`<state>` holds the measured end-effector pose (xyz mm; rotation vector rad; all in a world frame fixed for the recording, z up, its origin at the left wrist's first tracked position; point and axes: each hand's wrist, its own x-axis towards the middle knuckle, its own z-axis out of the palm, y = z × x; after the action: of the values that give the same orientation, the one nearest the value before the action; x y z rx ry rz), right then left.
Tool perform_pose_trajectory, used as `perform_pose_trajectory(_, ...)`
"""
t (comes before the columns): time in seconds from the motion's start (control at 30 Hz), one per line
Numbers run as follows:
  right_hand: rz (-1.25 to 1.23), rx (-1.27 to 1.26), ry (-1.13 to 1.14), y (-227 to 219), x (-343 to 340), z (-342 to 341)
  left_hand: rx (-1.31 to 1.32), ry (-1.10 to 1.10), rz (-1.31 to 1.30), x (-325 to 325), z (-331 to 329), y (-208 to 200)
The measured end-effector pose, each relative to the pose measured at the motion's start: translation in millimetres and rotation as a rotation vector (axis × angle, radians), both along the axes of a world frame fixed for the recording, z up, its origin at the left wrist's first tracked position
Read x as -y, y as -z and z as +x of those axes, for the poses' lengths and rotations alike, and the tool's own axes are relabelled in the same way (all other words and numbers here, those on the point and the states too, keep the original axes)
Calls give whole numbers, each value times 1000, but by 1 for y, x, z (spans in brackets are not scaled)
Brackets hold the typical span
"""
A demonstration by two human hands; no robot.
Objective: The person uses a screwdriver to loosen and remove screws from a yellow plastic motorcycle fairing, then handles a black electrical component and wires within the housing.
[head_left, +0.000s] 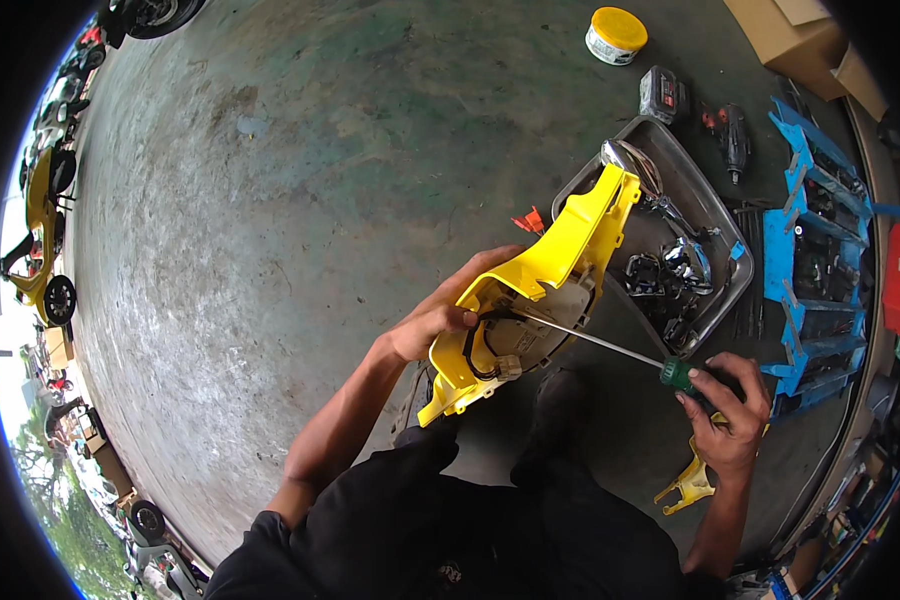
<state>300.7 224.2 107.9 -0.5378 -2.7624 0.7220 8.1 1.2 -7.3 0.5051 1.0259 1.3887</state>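
Note:
My left hand (442, 308) grips the left edge of a yellow plastic headlight cowl (566, 238), thumb on its inner side. The cowl is held tilted above the floor, its back facing me. Inside it sits a grey headlight housing (550, 325) with dark wires and a pale connector (509, 367). My right hand (726, 410) is closed round the green handle of a long screwdriver (620, 346). The shaft points left into the back of the cowl, near my left thumb. Exactly what its tip touches is too small to tell.
A metal tray (720, 220) with chrome parts lies behind the cowl. Right of it stands a blue toolbox (788, 300). Farther off are a power driver (732, 140), a battery pack (663, 95) and a yellow-lidded tub (616, 36). Another yellow part (692, 482) lies by my right forearm.

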Motion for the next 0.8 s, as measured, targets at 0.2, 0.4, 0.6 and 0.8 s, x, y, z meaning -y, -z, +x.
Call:
perform_pose_trajectory(0.2,202,-32,-80,-9,13,-4,-1,0,-18,2,2,3)
perform_pose_trajectory(0.4,138,-37,-47,-4,17,-3,2,-4,-32,4,3,6)
perform_pose_trajectory(0.6,-148,34,86,8,25,2,-30,-18,-57,6,1,3)
perform_pose_trajectory(0.8,-380,24,234,21,40,13,-163,-22,-13,5,-2,0)
